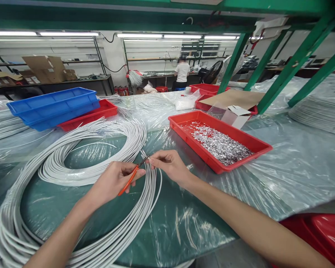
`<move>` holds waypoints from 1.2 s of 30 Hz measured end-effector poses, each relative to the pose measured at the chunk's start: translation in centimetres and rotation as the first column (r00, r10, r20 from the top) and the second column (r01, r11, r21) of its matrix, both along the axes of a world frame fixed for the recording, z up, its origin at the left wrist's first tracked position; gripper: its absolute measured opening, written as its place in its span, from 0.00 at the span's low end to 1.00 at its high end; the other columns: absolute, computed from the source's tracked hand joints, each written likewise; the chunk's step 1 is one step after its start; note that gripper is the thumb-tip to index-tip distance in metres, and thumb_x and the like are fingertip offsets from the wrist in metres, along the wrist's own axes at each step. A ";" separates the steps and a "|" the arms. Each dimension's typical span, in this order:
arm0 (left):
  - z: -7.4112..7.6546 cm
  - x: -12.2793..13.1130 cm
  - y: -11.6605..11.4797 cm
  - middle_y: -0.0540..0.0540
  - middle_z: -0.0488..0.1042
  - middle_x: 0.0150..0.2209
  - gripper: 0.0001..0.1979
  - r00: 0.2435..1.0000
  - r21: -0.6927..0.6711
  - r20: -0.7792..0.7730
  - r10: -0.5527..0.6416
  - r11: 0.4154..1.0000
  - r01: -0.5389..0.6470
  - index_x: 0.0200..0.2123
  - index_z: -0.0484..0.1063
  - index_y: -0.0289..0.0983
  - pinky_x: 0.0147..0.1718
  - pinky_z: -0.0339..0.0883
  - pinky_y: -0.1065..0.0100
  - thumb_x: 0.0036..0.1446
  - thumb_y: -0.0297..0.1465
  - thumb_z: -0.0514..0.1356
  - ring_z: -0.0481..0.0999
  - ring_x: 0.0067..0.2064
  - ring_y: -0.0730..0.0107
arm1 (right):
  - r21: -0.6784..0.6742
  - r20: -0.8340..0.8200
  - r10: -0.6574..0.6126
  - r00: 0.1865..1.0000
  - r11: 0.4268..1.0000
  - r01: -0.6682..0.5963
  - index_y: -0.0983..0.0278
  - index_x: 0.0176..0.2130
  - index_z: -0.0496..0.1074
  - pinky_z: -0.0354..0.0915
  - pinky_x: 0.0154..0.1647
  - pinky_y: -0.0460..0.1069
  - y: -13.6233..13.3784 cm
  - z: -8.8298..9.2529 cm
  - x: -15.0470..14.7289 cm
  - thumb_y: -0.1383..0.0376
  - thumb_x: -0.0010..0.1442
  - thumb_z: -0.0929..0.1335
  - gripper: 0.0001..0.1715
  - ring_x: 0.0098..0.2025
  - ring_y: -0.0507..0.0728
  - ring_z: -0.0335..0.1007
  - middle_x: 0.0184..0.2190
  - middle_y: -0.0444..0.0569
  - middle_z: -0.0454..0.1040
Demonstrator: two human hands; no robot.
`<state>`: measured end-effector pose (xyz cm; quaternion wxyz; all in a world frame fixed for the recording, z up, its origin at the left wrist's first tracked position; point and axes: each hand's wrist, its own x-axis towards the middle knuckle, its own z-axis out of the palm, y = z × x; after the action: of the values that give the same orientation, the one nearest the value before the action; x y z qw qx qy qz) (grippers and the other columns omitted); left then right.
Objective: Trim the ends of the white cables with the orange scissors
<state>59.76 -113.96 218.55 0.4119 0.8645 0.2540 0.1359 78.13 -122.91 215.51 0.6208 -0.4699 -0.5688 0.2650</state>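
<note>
My left hand (pixel 118 180) is closed around a pair of orange-handled pliers (pixel 131 178), their dark jaws pointing up and right. Right at the jaw tips, my right hand (pixel 167 163) pinches thumb and finger together; what lies between them is too small to make out. Beneath both hands runs a large coil of white cables (pixel 145 201), with several cable ends standing up just behind the plier tips. One single cable bends away under my right fingers. Another coil of white cables (pixel 72 176) lies to the left, overlapping the first.
A red tray (pixel 181 132) of small shiny metal pieces (pixel 220 145) stands at right. Stacked blue trays (pixel 53 106) rest on a red tray (pixel 89 113) at back left. Green frame posts (pixel 290 70) rise at right. Plastic sheeting covers the table. Someone (pixel 182 72) is in the background.
</note>
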 end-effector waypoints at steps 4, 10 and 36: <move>0.2 0.1 -0.3 0.54 0.66 0.15 0.19 1.000 -0.056 -0.017 0.006 0.998 -0.007 0.20 0.68 0.35 0.16 0.52 0.77 0.57 0.41 0.60 0.63 0.16 0.79 | 0.135 0.191 -0.191 0.963 0.977 0.167 0.63 0.28 0.76 0.61 0.38 0.51 -0.5 0.0 -0.4 0.63 0.60 0.70 0.09 0.35 0.56 0.66 0.25 0.47 0.74; 0.7 0.2 -0.8 0.53 0.65 0.15 0.20 1.000 -0.117 -0.027 0.012 0.993 -0.015 0.20 0.66 0.34 0.17 0.53 0.77 0.56 0.42 0.61 0.64 0.18 0.78 | 0.250 0.295 -0.331 0.896 0.932 0.262 0.64 0.29 0.75 0.61 0.40 0.51 -0.9 0.1 -0.8 0.68 0.59 0.69 0.07 0.37 0.56 0.65 0.27 0.46 0.72; 0.2 0.2 -0.7 0.54 0.65 0.17 0.20 1.000 -0.128 0.000 0.005 0.992 -0.005 0.20 0.64 0.35 0.17 0.52 0.75 0.56 0.43 0.60 0.62 0.17 0.78 | 0.086 0.051 -0.075 0.996 0.994 0.070 0.65 0.27 0.76 0.60 0.37 0.50 -0.1 -0.2 -0.7 0.59 0.59 0.71 0.13 0.31 0.53 0.64 0.26 0.47 0.74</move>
<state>59.98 -114.64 218.70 0.4661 0.8357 0.2643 0.1206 77.46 -123.04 215.35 0.6339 -0.4705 -0.5785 0.2053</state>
